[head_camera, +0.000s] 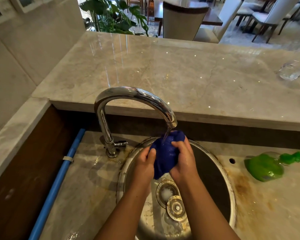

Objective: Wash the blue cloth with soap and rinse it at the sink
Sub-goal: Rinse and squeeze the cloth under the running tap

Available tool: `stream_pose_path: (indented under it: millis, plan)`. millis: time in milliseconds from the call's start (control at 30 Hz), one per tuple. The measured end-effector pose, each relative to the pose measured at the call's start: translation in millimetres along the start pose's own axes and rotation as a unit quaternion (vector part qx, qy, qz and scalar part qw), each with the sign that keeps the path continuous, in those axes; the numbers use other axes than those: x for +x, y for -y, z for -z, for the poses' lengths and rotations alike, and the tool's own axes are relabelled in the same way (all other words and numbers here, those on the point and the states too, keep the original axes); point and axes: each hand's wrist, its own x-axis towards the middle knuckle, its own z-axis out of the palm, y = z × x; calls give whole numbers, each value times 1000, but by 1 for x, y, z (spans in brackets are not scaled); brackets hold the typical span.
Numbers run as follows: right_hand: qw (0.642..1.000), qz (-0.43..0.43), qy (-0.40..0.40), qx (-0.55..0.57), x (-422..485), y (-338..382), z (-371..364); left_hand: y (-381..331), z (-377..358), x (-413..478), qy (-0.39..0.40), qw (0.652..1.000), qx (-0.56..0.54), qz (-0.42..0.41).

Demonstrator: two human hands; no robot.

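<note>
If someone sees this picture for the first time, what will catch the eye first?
First, the dark blue cloth, bunched between the left hand and the right hand under the running faucet, above the round steel sink. Then the bright green bottle lying on the counter right of the sink.

Both forearms reach forward, left hand point(144, 162) and right hand point(183, 159) curled, gripping side by side

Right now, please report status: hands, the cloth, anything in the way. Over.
Left hand and right hand both grip blue cloth, bunched above sink. Faucet water runs onto it. Green bottle lies on counter right of sink, clear of hands.
</note>
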Motion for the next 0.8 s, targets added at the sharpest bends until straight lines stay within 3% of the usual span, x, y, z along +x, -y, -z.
stream_pose_path:
  millis: [133,300,400,500,800]
  plan:
    - [989,35,-24,-140,-1,2,5,-1,-1,-2,20,988,-136,64]
    - [997,13,-53,-62,-3,-9,13,-13,-7,6,-29,976,-213,35]
    - [990,28,-95,-102,0,-10,11,-12,-9,3,-5,986,-163,24]
    - [973,93,-112,-178,0,-12,7,-11,-12,6,-46,990,-129,-12]
    - [922,210,-46,-323,-13,-29,-8,-19,-24,11,-42,995,-53,-68]
